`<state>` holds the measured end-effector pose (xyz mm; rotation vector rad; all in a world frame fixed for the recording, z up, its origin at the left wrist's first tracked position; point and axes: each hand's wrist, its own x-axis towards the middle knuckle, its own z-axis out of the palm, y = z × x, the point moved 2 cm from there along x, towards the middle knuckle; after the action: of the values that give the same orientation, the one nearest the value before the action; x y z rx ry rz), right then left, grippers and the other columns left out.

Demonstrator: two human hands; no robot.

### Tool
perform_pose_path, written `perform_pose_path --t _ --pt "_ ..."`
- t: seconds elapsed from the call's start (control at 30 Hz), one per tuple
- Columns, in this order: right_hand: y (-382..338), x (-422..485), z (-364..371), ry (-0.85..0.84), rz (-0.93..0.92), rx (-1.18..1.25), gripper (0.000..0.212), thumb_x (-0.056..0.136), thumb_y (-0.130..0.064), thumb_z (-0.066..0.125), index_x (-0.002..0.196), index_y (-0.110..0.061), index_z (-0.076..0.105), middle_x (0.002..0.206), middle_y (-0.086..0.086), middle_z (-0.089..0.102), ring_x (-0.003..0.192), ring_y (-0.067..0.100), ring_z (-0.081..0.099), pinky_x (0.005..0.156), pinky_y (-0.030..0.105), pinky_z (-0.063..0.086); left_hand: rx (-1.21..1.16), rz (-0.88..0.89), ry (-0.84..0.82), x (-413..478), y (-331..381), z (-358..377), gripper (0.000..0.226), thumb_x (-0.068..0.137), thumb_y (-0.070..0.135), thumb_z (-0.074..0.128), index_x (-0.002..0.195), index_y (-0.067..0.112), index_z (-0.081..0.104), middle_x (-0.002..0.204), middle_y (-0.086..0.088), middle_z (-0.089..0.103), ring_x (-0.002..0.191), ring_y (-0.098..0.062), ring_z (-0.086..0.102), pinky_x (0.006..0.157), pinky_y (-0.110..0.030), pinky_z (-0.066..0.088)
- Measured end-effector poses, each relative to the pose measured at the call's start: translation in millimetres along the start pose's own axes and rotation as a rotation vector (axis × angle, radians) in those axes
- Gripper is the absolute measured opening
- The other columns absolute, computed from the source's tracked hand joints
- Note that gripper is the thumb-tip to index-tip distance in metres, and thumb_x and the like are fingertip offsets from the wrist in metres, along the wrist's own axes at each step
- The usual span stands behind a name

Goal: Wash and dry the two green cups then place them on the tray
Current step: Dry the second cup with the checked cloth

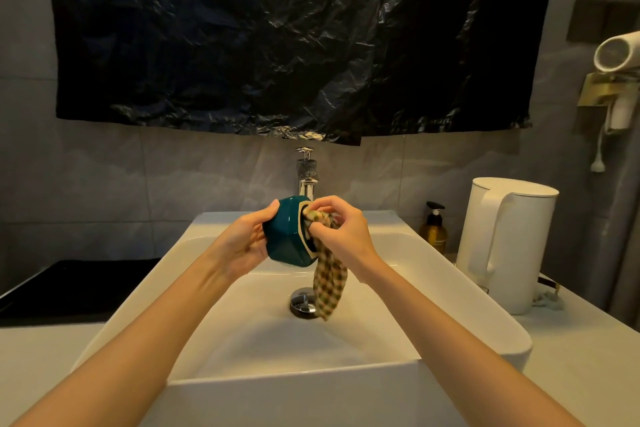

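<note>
Above the white sink, my left hand grips a dark green cup by its base, tipped on its side with the mouth facing right. My right hand pinches a checked cloth and pushes part of it into the cup's mouth. The rest of the cloth hangs down toward the drain. Only one green cup is in view. A black tray lies on the counter to the left of the sink.
A chrome tap stands behind the cup at the back of the sink. To the right are an amber pump bottle and a white kettle. A hair dryer hangs on the right wall. Black plastic sheeting covers the wall above.
</note>
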<state>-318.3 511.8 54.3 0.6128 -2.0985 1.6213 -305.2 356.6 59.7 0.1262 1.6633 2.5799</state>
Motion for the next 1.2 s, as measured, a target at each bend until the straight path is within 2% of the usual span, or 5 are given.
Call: perform_pose_path --t 0.2,0.57,0.87,1.03,1.2 --pt "-20 1 -4 0.063 -0.046 0.117 0.019 0.086 -0.013 0.066 0.101 -0.026 0.065 0.100 -0.010 0.066 0.096 0.007 0.060 0.069 0.009 0.048 0.040 0.019 -0.039 -6 4 6 0.022 0.094 0.025 0.050 0.110 0.011 0.059 0.102 -0.009 0.064 0.097 -0.021 0.059 0.076 -0.030 0.049" --pt "-54 -19 -26 -0.066 -0.421 -0.324 0.025 0.078 -0.007 0.071 0.101 -0.015 0.075 0.101 -0.001 0.058 0.095 0.007 0.052 0.080 0.011 0.047 0.135 0.032 -0.057 -25 9 29 0.023 0.094 0.026 0.050 0.112 0.013 0.055 0.106 -0.010 0.061 0.096 -0.021 0.059 0.074 -0.029 0.052" --pt "-70 -68 -77 -0.321 -0.276 -0.355 0.023 0.077 -0.008 0.073 0.095 -0.022 0.076 0.097 -0.008 0.058 0.095 0.007 0.054 0.083 0.018 0.051 0.055 -0.001 -0.066 -52 4 59 0.033 0.095 0.026 0.051 0.122 0.007 0.053 0.117 -0.015 0.059 0.103 -0.025 0.059 0.079 -0.035 0.051" --pt "-77 -86 -143 0.086 -0.183 -0.259 0.025 0.079 -0.009 0.071 0.089 -0.031 0.072 0.095 -0.009 0.060 0.094 0.009 0.056 0.077 0.015 0.049 0.149 0.041 -0.109 -65 5 84 0.035 0.093 0.027 0.053 0.124 0.010 0.051 0.116 -0.013 0.058 0.106 -0.026 0.057 0.081 -0.035 0.050" --pt "-69 -111 -209 0.408 -0.185 -0.464 0.021 0.081 -0.010 0.071 0.095 -0.025 0.073 0.099 -0.007 0.061 0.090 0.004 0.053 0.076 0.011 0.043 0.360 0.159 -0.191 -84 5 114 0.022 0.095 0.024 0.050 0.108 0.008 0.058 0.097 -0.010 0.061 0.089 -0.021 0.058 0.073 -0.029 0.051"
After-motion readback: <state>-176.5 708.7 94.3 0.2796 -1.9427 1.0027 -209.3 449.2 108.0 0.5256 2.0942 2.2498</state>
